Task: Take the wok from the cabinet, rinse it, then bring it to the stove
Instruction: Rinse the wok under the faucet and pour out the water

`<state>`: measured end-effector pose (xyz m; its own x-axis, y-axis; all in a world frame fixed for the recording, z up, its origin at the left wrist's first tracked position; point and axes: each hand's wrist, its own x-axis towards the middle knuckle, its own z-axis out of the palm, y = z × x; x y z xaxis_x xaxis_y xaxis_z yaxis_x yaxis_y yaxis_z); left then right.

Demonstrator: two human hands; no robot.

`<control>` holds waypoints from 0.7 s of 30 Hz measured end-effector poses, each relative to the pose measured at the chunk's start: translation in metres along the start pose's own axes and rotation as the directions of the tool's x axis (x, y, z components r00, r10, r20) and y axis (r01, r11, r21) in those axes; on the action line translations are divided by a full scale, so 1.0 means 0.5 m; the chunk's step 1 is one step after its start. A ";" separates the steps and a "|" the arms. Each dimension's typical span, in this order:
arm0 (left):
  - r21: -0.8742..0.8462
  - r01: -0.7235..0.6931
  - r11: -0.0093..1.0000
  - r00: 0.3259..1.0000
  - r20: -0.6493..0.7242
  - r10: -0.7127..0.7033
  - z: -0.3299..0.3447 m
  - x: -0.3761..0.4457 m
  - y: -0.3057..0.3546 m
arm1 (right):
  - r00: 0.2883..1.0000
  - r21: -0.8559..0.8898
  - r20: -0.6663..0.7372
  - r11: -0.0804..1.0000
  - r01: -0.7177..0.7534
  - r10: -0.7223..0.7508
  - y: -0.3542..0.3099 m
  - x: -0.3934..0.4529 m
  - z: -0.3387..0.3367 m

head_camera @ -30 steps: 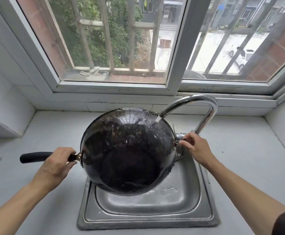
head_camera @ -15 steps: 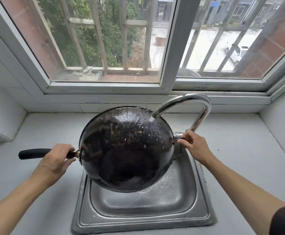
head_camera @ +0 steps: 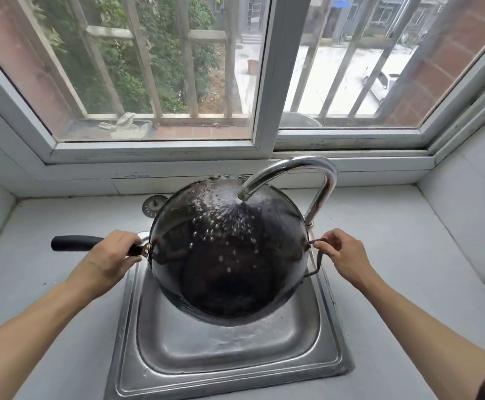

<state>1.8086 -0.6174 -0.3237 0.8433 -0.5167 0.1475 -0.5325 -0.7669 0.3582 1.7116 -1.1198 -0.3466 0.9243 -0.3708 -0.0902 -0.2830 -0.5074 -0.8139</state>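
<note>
Left hand [head_camera: 109, 256] clamps the wok [head_camera: 227, 249] handle; right hand [head_camera: 343, 255] pinches its wire loop. The tilted wok hides the far sink [head_camera: 229, 359]; the tap [head_camera: 293, 180] splashes it.

One wok [head_camera: 229, 255], one sink [head_camera: 227, 379], one faucet [head_camera: 307, 166] (running), two hands [head_camera: 110, 258].

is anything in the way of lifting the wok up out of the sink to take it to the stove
Yes, partly: the curved chrome faucet spout arches over the far right rim of the round black wok, still spraying into it. The left hand grips the long handle, the right hand the wire loop handle. The stove is out of view.
</note>
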 end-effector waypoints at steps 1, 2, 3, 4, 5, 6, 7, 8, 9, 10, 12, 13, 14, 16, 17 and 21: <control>-0.002 -0.006 1.000 1.000 0.002 0.006 0.000 0.008 0.003 | 1.000 0.000 -0.009 1.000 -0.006 0.006 0.002 -0.002 -0.005; -0.003 -0.016 1.000 1.000 0.002 0.016 0.000 0.015 0.007 | 1.000 0.001 -0.016 1.000 -0.012 0.012 0.005 -0.004 -0.009; -0.003 -0.028 1.000 1.000 0.001 0.028 -0.001 0.021 0.010 | 1.000 0.002 -0.021 1.000 -0.017 0.017 0.008 -0.005 -0.012; -0.004 -0.040 0.999 0.999 0.000 0.040 -0.001 0.026 0.013 | 0.999 0.001 -0.028 1.000 -0.020 0.020 0.011 -0.007 -0.015; -0.004 -0.051 0.999 0.999 -0.002 0.051 -0.001 0.030 0.016 | 0.999 0.000 -0.035 1.000 -0.023 0.023 0.014 -0.008 -0.018; -0.003 -0.060 0.998 0.998 -0.002 0.060 -0.002 0.032 0.019 | 0.999 0.001 -0.042 1.000 -0.027 0.027 0.017 -0.010 -0.020; 0.000 -0.067 0.998 0.998 -0.003 0.067 -0.002 0.033 0.021 | 0.998 0.002 -0.046 1.000 -0.030 0.030 0.019 -0.011 -0.021; 0.007 -0.075 0.997 0.997 -0.004 0.075 -0.003 0.033 0.022 | 0.998 0.001 -0.046 0.999 -0.034 0.034 0.020 -0.012 -0.022; 0.015 -0.083 0.996 0.997 -0.007 0.083 -0.003 0.033 0.021 | 0.998 0.000 -0.045 0.999 -0.037 0.037 0.021 -0.014 -0.022; 0.023 -0.092 0.996 0.996 -0.011 0.092 -0.004 0.031 0.020 | 0.998 0.001 -0.042 0.999 -0.040 0.040 0.022 -0.015 -0.021; 0.041 -0.112 0.993 0.993 -0.022 0.112 -0.005 0.025 0.017 | 0.999 0.003 -0.036 0.999 -0.039 0.039 0.020 -0.019 -0.017; 0.052 -0.125 0.991 0.991 -0.029 0.127 -0.006 0.021 0.016 | 0.999 0.005 -0.034 0.999 -0.037 0.038 0.019 -0.021 -0.013; 0.063 -0.140 0.988 0.989 -0.039 0.142 -0.007 0.016 0.014 | 0.999 0.007 -0.033 0.999 -0.038 0.038 0.016 -0.023 -0.009; 0.082 -0.156 0.984 0.986 -0.052 0.161 -0.008 0.006 0.011 | 0.999 0.002 -0.032 0.999 -0.043 0.043 0.010 -0.024 -0.001; 0.088 -0.157 0.984 0.985 -0.054 0.162 -0.008 0.001 0.009 | 0.999 0.000 -0.029 0.999 -0.046 0.046 0.007 -0.023 0.002; 0.089 -0.128 0.988 0.989 -0.060 0.134 -0.009 -0.019 -0.003 | 0.999 -0.003 -0.013 0.999 -0.041 0.041 -0.006 -0.022 0.011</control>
<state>1.8019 -0.6096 -0.3215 0.7674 -0.5909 0.2490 -0.6405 -0.7251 0.2531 1.7039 -1.1099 -0.3462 0.9087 -0.4011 -0.1159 -0.3211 -0.4940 -0.8080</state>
